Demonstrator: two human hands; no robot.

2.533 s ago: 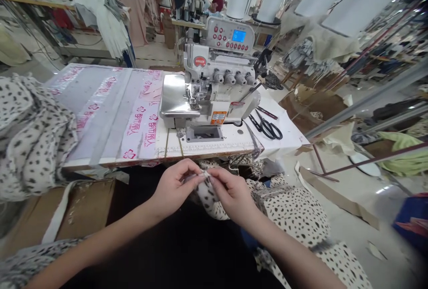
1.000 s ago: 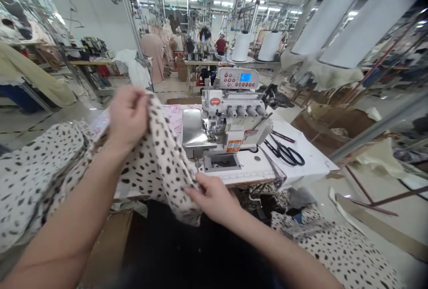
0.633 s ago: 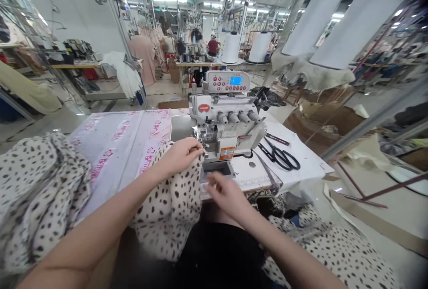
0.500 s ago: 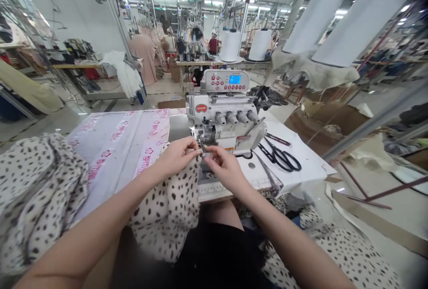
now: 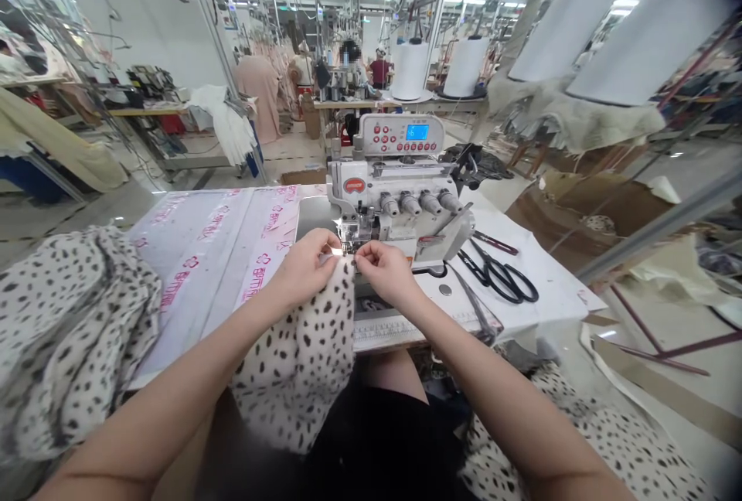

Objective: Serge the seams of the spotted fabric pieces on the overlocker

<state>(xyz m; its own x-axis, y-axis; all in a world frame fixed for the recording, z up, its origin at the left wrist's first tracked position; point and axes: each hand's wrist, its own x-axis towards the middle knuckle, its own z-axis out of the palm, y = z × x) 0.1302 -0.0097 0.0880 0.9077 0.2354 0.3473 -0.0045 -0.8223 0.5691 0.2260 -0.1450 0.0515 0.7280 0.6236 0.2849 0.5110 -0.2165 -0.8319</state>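
A white overlock sewing machine [image 5: 394, 199] with a lit blue display stands in front of me. Cream fabric with dark spots [image 5: 313, 346] hangs from its needle area down over the table edge onto my lap. My left hand [image 5: 313, 261] pinches the fabric's upper edge just left of the presser foot. On the other side, my right hand [image 5: 382, 269] has thumb and fingertips closed on the right edge of the same fabric, close under the needle. The fingertips hide part of the edge.
More spotted fabric lies heaped at the left [image 5: 75, 339] and hangs low at the right [image 5: 591, 424]. Black scissors [image 5: 504, 277] and a dark red-handled tool [image 5: 495, 243] rest right of the machine. Large white thread cones [image 5: 580, 14] stand above right. People work far behind.
My right hand's fingers have closed in on the fabric edge by the needle; before, they were looser and apart. My left hand keeps its pinch. The view has shifted slightly.
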